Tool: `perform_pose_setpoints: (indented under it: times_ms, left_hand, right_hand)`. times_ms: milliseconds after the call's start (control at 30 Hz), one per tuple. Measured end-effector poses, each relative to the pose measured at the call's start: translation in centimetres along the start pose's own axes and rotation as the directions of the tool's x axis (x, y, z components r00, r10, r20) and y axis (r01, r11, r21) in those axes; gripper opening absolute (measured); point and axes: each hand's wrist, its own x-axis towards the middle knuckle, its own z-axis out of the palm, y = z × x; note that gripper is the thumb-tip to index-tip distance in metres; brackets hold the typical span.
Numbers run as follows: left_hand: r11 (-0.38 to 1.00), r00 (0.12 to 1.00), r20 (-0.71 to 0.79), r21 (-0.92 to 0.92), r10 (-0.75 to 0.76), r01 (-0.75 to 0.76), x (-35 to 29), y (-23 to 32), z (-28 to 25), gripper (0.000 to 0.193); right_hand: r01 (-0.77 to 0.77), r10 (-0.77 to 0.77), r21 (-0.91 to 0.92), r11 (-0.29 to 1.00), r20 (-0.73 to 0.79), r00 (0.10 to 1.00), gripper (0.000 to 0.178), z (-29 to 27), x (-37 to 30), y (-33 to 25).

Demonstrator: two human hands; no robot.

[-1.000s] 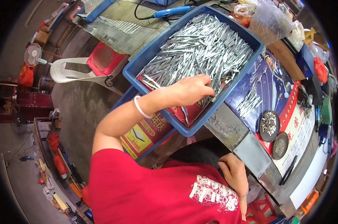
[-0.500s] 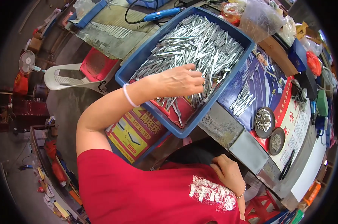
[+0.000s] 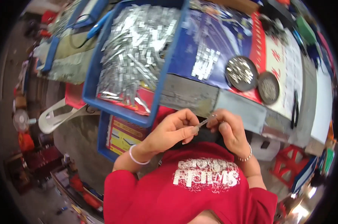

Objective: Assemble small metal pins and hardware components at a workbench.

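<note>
Fingers point(image 3: 184, 133) of the L hand point(image 3: 172, 130) pinch the near-left end of one thin, silvery strip point(image 3: 203, 122), thumb pressed against forefinger, while the R hand point(image 3: 230, 128) curls in at its far-right end; blur leaves it unclear whether those fingertips grip or merely touch. The strip sits btwn both hands, clear of the bench point(image 3: 187, 91) edge, just beyond the red shirt point(image 3: 150, 194). Far left, a blue tray point(image 3: 118, 112) holds a heaped pile of similar strips point(image 3: 139, 48); right of it, a small group of pcs point(image 3: 206, 63) lies on a blue poster point(image 3: 182, 56), w/ two dark round dishes point(image 3: 255, 76) farther right & a slim black tool point(image 3: 296, 108) beyond. Step in hand, by the look of it: two-handed handling of a single pc, apart from the pile. Next move, in our judgment, calls for a light, steady pinch & good alignment, as the strip looks slim & probably easy to bend.
</note>
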Motion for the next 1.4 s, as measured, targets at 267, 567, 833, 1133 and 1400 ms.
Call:
perform_pose_setpoints:
  times_ms: [267, 567, 833, 1133, 1400]
  left_hand:
    - [0.869, 0.925, 0.205, -0.326, -0.319, 0.372, 5.1, -4.7, 3.9, 0.014]
    - [0.730, 0.867, 0.302, -0.468, -0.397, 0.498, 7.7, -5.6, 6.5, 0.018]
    - [0.855, 0.941, 0.201, -0.397, -0.273, 0.333, 9.5, -5.6, 7.1, 0.014]
    - [0.680, 0.926, 0.226, -0.629, -0.303, 0.376, 10.1, -4.8, 5.4, 0.014]
    - [0.655, 0.937, 0.219, -0.671, -0.273, 0.347, 9.7, -5.1, 4.9, 0.015]
  right_hand:
    - [-0.018, 0.011, -0.067, 0.998, -0.104, 0.995, 0.046, -4.4, -3.7, 2.8]
    - [-0.076, 0.056, -0.112, 0.991, -0.170, 0.984, 0.030, -6.5, -5.1, 4.0]
    - [-0.116, 0.100, -0.057, 0.992, -0.226, 0.969, 0.029, -9.7, -4.2, 4.0]
    - [-0.316, -0.168, -0.860, 0.402, -0.408, 0.897, 0.017, -18.0, -2.5, 6.0]
    - [-0.308, -0.126, -0.814, 0.492, -0.416, 0.900, 0.007, -18.2, -1.9, 6.1]
